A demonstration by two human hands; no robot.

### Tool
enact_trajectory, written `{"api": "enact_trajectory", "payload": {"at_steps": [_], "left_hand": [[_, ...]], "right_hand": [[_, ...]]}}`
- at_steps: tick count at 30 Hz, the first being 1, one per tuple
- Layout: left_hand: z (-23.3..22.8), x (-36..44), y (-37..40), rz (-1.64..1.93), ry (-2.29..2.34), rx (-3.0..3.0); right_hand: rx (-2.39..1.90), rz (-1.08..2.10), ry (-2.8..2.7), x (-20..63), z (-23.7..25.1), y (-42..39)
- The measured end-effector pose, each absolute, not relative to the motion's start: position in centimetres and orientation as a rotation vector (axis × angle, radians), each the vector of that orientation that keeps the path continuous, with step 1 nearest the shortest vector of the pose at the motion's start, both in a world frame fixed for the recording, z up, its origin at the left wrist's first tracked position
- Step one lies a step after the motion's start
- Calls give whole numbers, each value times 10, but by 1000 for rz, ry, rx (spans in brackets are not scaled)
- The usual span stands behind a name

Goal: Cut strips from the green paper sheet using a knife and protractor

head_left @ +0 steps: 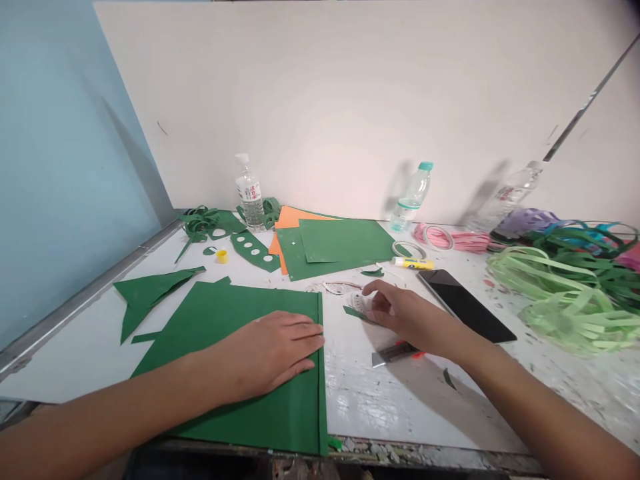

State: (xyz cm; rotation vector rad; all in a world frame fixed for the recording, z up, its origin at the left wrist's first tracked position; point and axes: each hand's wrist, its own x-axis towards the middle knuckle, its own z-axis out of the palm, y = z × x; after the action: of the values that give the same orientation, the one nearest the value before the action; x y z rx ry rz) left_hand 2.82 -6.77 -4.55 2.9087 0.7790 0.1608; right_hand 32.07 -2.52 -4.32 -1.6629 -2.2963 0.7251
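My left hand (270,350) lies flat, fingers spread, on a large green paper sheet (210,320) at the front of the table. My right hand (407,317) rests on the table to the right of the sheet, fingertips on a small white paper cut-out (359,303) with a green scrap under it. A metal tool with red handles, perhaps scissors (393,353), lies partly hidden beneath that hand. A black phone (465,307) lies just right of the hand.
Green offcuts (145,293) lie at left. Green and orange sheets (330,247) sit behind, with a glue stick (413,263), tape ring (409,250), yellow cap (222,256) and three water bottles (250,193). Green, pink and blue paper strips (570,293) pile at right.
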Motion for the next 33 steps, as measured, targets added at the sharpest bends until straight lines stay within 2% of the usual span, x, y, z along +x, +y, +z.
{"api": "enact_trajectory", "payload": {"at_steps": [5,11,19,25,33], "left_hand": [[-56,26,-68,109,784,2994],[-58,27,-74,240,671,3131],[-64,28,-77,370,690,3063],[-61,29,-75,385,697,2987],[-56,23,-66,371,696,3060]], "right_hand": [[-1505,725,-2248,318,-43,-32],[-1439,970,-2298,310,-43,-39],[-1259,829,-2388,297,-43,-38],[-1388,904,-2222,293,-52,-36],[-1431,796,-2083,300,-56,-28]]}}
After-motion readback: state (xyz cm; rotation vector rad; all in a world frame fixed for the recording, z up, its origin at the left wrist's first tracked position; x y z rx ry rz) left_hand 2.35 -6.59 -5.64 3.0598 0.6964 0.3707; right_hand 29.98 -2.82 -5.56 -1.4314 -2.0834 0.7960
